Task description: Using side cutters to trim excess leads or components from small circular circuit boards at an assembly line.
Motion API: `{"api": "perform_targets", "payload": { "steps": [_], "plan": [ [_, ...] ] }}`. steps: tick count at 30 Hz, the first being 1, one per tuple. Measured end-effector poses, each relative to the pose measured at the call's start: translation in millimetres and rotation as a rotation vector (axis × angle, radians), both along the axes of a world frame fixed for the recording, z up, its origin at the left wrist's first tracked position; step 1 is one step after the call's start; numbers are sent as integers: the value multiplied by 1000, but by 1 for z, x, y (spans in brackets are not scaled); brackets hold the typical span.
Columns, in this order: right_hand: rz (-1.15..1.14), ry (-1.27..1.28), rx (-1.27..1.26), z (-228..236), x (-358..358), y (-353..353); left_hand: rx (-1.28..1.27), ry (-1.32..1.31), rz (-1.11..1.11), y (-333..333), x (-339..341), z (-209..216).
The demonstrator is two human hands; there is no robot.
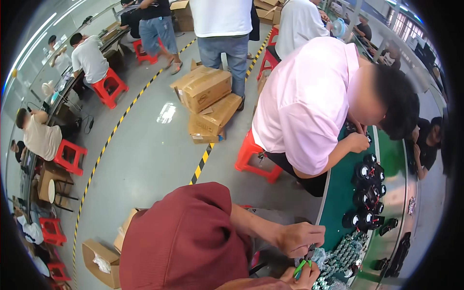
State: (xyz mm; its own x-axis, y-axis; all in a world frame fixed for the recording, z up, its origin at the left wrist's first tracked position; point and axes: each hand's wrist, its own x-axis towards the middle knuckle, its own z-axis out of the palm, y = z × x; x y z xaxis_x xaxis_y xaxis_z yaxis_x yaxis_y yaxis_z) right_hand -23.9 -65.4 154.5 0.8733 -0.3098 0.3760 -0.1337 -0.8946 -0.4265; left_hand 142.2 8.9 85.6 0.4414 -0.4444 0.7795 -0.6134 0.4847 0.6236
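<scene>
My right hand (305, 277), low in the view, is closed around green-handled pliers (301, 267), whose dark jaws point toward my left hand. My left hand (300, 239) comes from a maroon sleeve, its fingers pinched together just above the jaws; what they hold is too small and hidden to name. Beside both hands lies a heap of small shiny silver-green parts (344, 256), with clear plastic around some of it. Farther along the bench stand several black round-ended assemblies (366, 193) with white discs and red wires.
The green-topped bench (337, 208) has a metal strip along its far side. A co-worker in a pink shirt (309, 101) leans over it beside me. Cardboard boxes (205, 92) are stacked on the floor behind; an opened carton (102, 266) and red stools (249, 157) stand nearby.
</scene>
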Motion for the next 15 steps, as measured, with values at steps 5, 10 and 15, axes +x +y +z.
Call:
{"api": "perform_targets", "payload": {
  "steps": [5, 10, 15],
  "plan": [
    [-77, -196, 15, -23, -2, 4, -8, -86, 24, -9, 0, -4],
    [-152, -103, -2, -9, 12, 8, 36, -82, 85, 0, 12, 10],
    [-210, -74, 23, -9, 6, 6, 33, -84, 18, -7, 14, 2]
  ]
}}
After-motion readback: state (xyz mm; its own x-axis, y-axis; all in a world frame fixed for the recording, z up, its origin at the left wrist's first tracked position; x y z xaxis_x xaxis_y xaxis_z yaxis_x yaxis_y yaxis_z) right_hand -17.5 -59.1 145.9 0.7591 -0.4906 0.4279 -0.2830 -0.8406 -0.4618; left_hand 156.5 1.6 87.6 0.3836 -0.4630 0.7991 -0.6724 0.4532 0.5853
